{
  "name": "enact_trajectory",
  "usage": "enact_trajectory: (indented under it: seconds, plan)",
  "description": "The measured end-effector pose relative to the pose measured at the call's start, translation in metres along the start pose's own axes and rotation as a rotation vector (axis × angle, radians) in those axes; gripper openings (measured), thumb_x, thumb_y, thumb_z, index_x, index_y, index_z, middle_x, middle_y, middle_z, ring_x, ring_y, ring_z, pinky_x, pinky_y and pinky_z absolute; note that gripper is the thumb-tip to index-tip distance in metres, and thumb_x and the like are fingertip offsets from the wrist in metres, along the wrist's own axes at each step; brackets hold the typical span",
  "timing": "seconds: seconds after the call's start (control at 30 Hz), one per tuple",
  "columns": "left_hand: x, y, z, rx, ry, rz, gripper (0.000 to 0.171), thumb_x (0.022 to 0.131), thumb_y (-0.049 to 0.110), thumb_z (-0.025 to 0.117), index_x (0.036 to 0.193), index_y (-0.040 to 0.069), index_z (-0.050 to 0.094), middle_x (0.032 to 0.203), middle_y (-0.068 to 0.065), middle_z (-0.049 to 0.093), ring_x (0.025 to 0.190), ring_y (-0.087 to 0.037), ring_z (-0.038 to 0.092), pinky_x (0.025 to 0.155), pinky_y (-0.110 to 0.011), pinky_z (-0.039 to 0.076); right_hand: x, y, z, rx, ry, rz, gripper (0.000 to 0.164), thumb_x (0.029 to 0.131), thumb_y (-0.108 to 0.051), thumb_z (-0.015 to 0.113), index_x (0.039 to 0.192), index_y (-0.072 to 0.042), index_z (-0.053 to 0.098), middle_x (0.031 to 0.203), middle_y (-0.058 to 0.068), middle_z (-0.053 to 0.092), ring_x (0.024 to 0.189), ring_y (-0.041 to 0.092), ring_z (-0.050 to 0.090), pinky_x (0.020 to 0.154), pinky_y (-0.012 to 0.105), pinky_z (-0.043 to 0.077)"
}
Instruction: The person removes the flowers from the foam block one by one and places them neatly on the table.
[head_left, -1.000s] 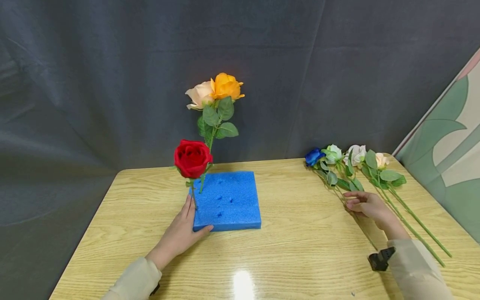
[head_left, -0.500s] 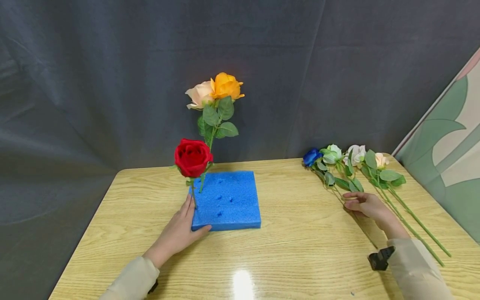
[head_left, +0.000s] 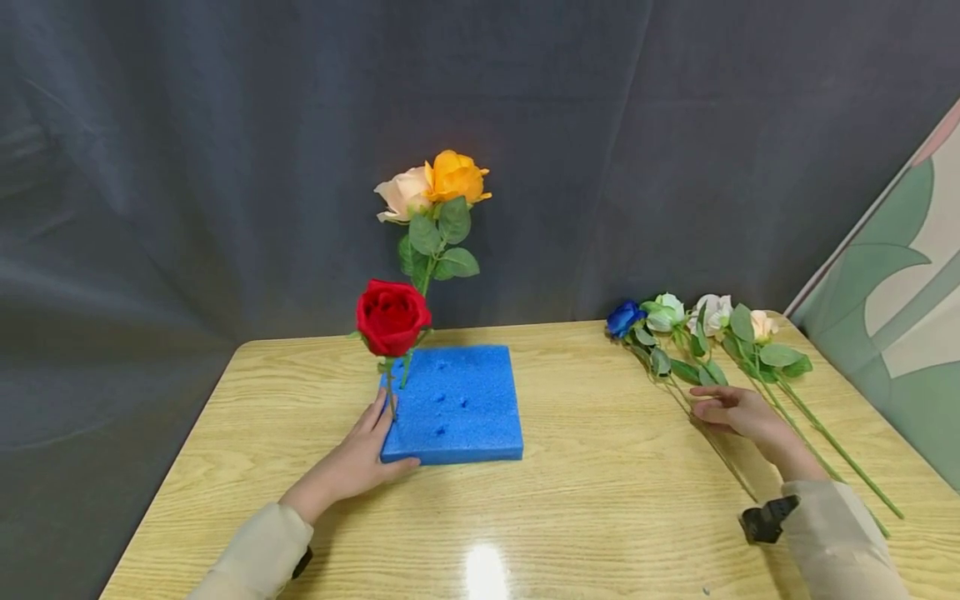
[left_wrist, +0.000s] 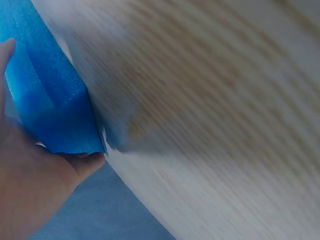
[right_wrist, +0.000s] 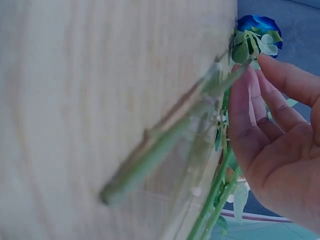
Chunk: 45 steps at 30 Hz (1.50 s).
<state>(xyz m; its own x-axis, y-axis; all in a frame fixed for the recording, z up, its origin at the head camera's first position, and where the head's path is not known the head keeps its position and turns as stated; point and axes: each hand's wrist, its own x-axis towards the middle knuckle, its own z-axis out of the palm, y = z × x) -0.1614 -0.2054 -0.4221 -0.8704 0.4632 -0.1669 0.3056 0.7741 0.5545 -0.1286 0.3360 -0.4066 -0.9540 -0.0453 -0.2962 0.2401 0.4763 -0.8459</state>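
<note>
The left hand [head_left: 352,462] grips the near left corner of the blue foam block [head_left: 480,425] on the table [head_left: 585,492], thumb against the front face and fingers along the left side; the red rose [head_left: 393,318] stands upright at the block's left edge. The right hand [head_left: 742,418], thumb and forefinger closed narrowly, pinches the stem of the blue rose [head_left: 625,319], whose bloom is positioned toward the table's far edge, beside the pale green rose [head_left: 665,313].

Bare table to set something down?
Yes: table between the foam and right hand; also left of the foam, beyond the left hand. Crowded: right side, where four flowers lie.
</note>
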Motion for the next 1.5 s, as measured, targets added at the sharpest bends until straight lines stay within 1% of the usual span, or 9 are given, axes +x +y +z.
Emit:
enact_trajectory:
  seconds: [0.23, 0.37, 0.53, 0.63, 0.87, 1.0, 1.13, 1.3, 1.5]
  plan:
    - [0.005, -0.002, 0.000, -0.042, -0.013, 0.010, 0.109, 0.085, 0.054, 0.065, 0.153, 0.002, -0.002, 0.160, -0.018, -0.015, 0.147, -0.044, 0.002, 0.114, -0.060, 0.025, -0.004, -0.008, -0.006, -0.042, 0.070, -0.022, 0.047, 0.096, -0.006, 0.054, 0.133, 0.018, 0.039, 0.089, -0.024, 0.060, 0.082, -0.012, 0.059, 0.076, 0.017, 0.055]
    - [0.006, 0.000, 0.001, -0.087, -0.031, 0.009, 0.107, 0.088, 0.051, 0.063, 0.152, 0.001, -0.007, 0.158, -0.017, -0.022, 0.146, -0.045, 0.005, 0.114, -0.059, 0.025, -0.005, -0.019, -0.005, -0.067, 0.131, -0.044, 0.050, 0.098, -0.016, 0.053, 0.136, 0.014, 0.039, 0.089, -0.031, 0.055, 0.083, -0.014, 0.057, 0.076, 0.016, 0.053]
    - [0.005, 0.003, 0.001, -0.123, -0.039, -0.005, 0.106, 0.089, 0.047, 0.062, 0.152, 0.001, -0.010, 0.157, -0.015, -0.027, 0.145, -0.045, 0.011, 0.114, -0.057, 0.028, -0.001, -0.041, 0.006, -0.077, 0.210, -0.122, 0.036, 0.097, -0.022, 0.056, 0.128, -0.004, 0.052, 0.088, -0.036, 0.052, 0.084, -0.014, 0.054, 0.074, 0.012, 0.050]
    - [0.005, 0.005, 0.001, -0.131, -0.032, -0.008, 0.106, 0.090, 0.045, 0.063, 0.151, 0.001, -0.011, 0.157, -0.015, -0.028, 0.145, -0.045, 0.012, 0.114, -0.057, 0.028, 0.003, -0.057, 0.019, -0.057, 0.233, -0.171, 0.035, 0.096, -0.022, 0.058, 0.128, -0.006, 0.054, 0.089, -0.036, 0.054, 0.086, -0.011, 0.056, 0.075, 0.011, 0.050]
    - [0.004, 0.009, 0.004, -0.142, -0.017, -0.027, 0.105, 0.090, 0.042, 0.063, 0.151, 0.000, -0.011, 0.157, -0.016, -0.026, 0.146, -0.044, 0.009, 0.115, -0.057, 0.026, 0.013, -0.097, 0.059, 0.005, 0.146, -0.236, 0.041, 0.096, -0.012, 0.057, 0.131, 0.006, 0.050, 0.093, -0.026, 0.059, 0.087, -0.009, 0.058, 0.078, 0.014, 0.051]
    - [0.003, 0.013, 0.008, -0.138, 0.005, -0.045, 0.105, 0.089, 0.043, 0.064, 0.151, 0.000, -0.009, 0.158, -0.017, -0.023, 0.145, -0.044, 0.010, 0.115, -0.056, 0.027, 0.018, -0.118, 0.083, 0.011, 0.088, -0.263, 0.039, 0.095, -0.009, 0.056, 0.130, 0.006, 0.051, 0.106, 0.000, 0.065, 0.092, 0.000, 0.061, 0.084, 0.021, 0.053]
    - [0.002, 0.018, 0.012, -0.125, 0.026, -0.066, 0.105, 0.088, 0.046, 0.064, 0.152, 0.000, -0.007, 0.159, -0.016, -0.022, 0.144, -0.045, 0.017, 0.113, -0.055, 0.031, 0.024, -0.134, 0.108, 0.010, 0.046, -0.283, 0.035, 0.095, -0.008, 0.056, 0.128, 0.006, 0.054, 0.119, 0.023, 0.060, 0.099, 0.014, 0.062, 0.090, 0.034, 0.054]
    - [0.000, 0.026, 0.016, -0.120, 0.047, -0.091, 0.104, 0.089, 0.047, 0.063, 0.152, -0.001, -0.004, 0.159, -0.015, -0.020, 0.143, -0.045, 0.021, 0.112, -0.055, 0.033, 0.031, -0.149, 0.138, 0.044, -0.014, -0.306, 0.033, 0.095, -0.006, 0.054, 0.126, 0.005, 0.056, 0.121, 0.027, 0.059, 0.104, 0.024, 0.063, 0.092, 0.040, 0.053]
    - [0.000, 0.032, 0.020, -0.103, 0.068, -0.106, 0.104, 0.089, 0.050, 0.061, 0.152, -0.002, -0.002, 0.159, -0.017, -0.018, 0.141, -0.047, 0.025, 0.109, -0.055, 0.037, 0.035, -0.163, 0.171, 0.092, -0.068, -0.329, 0.033, 0.096, -0.005, 0.053, 0.126, 0.008, 0.055, 0.121, 0.029, 0.060, 0.108, 0.037, 0.061, 0.091, 0.039, 0.054]
